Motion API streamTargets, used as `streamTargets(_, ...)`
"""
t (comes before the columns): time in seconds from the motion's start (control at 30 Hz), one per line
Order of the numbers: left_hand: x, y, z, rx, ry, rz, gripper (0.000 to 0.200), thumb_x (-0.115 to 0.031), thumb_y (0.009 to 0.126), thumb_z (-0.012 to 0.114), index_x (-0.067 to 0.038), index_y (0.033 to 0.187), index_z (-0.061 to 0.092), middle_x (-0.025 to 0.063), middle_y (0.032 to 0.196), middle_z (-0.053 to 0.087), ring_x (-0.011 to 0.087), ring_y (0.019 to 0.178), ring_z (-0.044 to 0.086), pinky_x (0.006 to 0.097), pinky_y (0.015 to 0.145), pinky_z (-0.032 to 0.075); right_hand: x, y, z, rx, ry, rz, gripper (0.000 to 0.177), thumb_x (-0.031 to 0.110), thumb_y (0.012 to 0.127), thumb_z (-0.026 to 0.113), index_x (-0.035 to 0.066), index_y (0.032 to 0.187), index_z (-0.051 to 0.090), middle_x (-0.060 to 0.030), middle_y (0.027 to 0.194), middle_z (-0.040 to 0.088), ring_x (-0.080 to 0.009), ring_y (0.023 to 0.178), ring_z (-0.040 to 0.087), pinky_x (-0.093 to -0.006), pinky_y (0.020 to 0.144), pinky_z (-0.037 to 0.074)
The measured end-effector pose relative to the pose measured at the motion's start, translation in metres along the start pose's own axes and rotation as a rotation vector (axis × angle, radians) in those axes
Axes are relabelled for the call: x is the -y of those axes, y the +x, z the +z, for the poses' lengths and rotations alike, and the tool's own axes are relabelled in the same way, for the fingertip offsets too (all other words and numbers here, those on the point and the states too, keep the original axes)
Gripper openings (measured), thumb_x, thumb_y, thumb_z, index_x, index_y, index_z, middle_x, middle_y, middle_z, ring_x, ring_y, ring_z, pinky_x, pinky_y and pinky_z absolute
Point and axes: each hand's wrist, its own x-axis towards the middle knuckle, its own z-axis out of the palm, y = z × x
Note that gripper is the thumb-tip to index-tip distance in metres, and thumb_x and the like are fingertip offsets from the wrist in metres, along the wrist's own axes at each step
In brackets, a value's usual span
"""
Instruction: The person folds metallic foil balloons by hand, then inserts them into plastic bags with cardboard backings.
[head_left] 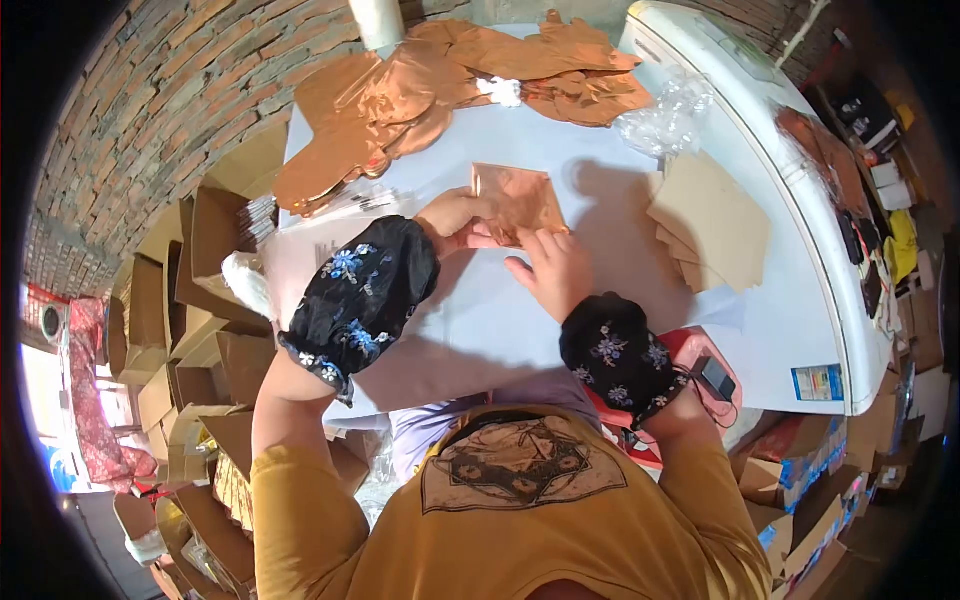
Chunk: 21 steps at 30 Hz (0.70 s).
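Observation:
A square copper-coloured foil sheet (517, 200) lies flat on the white table (600, 180) in front of me. My left hand (455, 218) grips its left edge, fingers curled over the foil. My right hand (553, 270) presses on the sheet's near corner with fingers spread. Both forearms wear black floral sleeve covers.
A heap of crumpled copper foil shapes (400, 100) fills the table's far side. A stack of tan card sheets (710, 220) lies to the right, with clear plastic wrap (670, 120) beyond it. Folded cardboard boxes (200, 330) crowd the floor at left. A brick wall stands behind.

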Motion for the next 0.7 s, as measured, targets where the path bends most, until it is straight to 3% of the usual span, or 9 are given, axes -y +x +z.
streamTargets(0.1,0.004,0.006,0.010,0.031,-0.057,0.065,0.031,-0.004,0.090,0.056,0.000,0.120,0.053,0.0133,0.104,0.067,0.0216,0.088,0.069,0.0403,0.089,0.058,-0.008,-0.002,0.005,-0.088,-0.053,-0.023,0.023,0.019,0.078,0.073,0.009,0.094,0.061,-0.0065,0.083,0.058,-0.0260,0.079,0.060,-0.0373,0.070,0.049)
streamTargets(0.2,-0.013,-0.004,0.040,0.007,-0.081,0.076,0.035,-0.003,0.089,0.054,0.004,0.124,0.049,0.0172,0.110,0.065,0.0219,0.087,0.069,0.0370,0.086,0.060,-0.010,-0.002,0.001,-0.149,-0.012,0.074,0.012,0.012,0.081,0.067,0.008,0.084,0.056,-0.0082,0.080,0.058,-0.0286,0.077,0.060,-0.0384,0.069,0.050)
streamTargets(0.33,-0.032,0.002,0.077,0.058,0.046,0.181,0.025,-0.006,0.091,0.055,0.004,0.113,0.050,0.0131,0.103,0.063,0.0203,0.088,0.069,0.0339,0.083,0.061,-0.016,0.000,-0.005,-0.292,0.102,0.302,0.016,0.016,0.086,0.065,0.008,0.080,0.053,-0.0087,0.073,0.055,-0.0291,0.069,0.058,-0.0394,0.063,0.048)
streamTargets(0.47,-0.040,0.014,0.140,0.053,0.038,0.442,0.029,-0.025,0.097,0.053,0.000,0.112,0.050,0.0094,0.098,0.060,0.0154,0.079,0.064,0.0297,0.069,0.060,-0.068,-0.019,-0.013,-0.483,0.488,0.514,0.012,0.017,0.092,0.061,0.006,0.087,0.058,-0.0104,0.073,0.058,-0.0250,0.066,0.058,-0.0371,0.060,0.046)
streamTargets(0.5,-0.036,0.022,0.152,-0.050,0.100,0.558,0.034,-0.034,0.099,0.050,-0.001,0.110,0.051,0.0071,0.087,0.059,0.0144,0.068,0.060,0.0256,0.060,0.056,-0.068,-0.020,-0.044,-0.510,0.532,0.615,0.012,0.018,0.092,0.061,0.005,0.091,0.060,-0.0088,0.076,0.060,-0.0212,0.068,0.058,-0.0355,0.062,0.046)
streamTargets(0.6,-0.012,0.101,0.136,0.111,0.530,0.404,0.035,-0.037,0.100,0.050,-0.003,0.102,0.057,0.0040,0.076,0.057,0.0136,0.060,0.058,0.0239,0.052,0.049,-0.103,-0.046,-0.106,-0.550,0.702,0.846,0.020,0.020,0.092,0.063,0.002,0.100,0.063,-0.0014,0.090,0.065,-0.0079,0.083,0.058,-0.0270,0.070,0.046)
streamTargets(0.63,0.001,0.125,0.136,0.115,0.514,0.283,0.034,-0.037,0.099,0.051,-0.004,0.097,0.060,0.0027,0.073,0.057,0.0127,0.057,0.056,0.0246,0.050,0.047,-0.107,-0.057,-0.118,-0.689,0.828,0.740,0.017,0.017,0.093,0.061,0.000,0.097,0.063,-0.0011,0.090,0.064,-0.0070,0.079,0.056,-0.0239,0.071,0.046)
streamTargets(0.67,0.011,0.143,0.139,0.120,0.496,0.162,0.035,-0.038,0.099,0.051,-0.005,0.091,0.062,0.0014,0.070,0.057,0.0117,0.054,0.055,0.0253,0.048,0.044,-0.112,-0.065,-0.130,-0.736,0.899,0.826,0.013,0.014,0.092,0.060,0.001,0.096,0.062,-0.0012,0.088,0.063,-0.0075,0.076,0.055,-0.0239,0.071,0.046)
streamTargets(0.7,0.012,0.144,0.145,0.122,0.630,0.174,0.034,-0.039,0.096,0.056,-0.008,0.083,0.063,-0.0001,0.073,0.058,0.0102,0.054,0.052,0.0264,0.046,0.041,-0.116,-0.072,-0.140,-0.784,0.969,0.915,0.009,0.011,0.092,0.060,0.002,0.095,0.060,-0.0013,0.086,0.062,-0.0081,0.072,0.054,-0.0238,0.071,0.046)
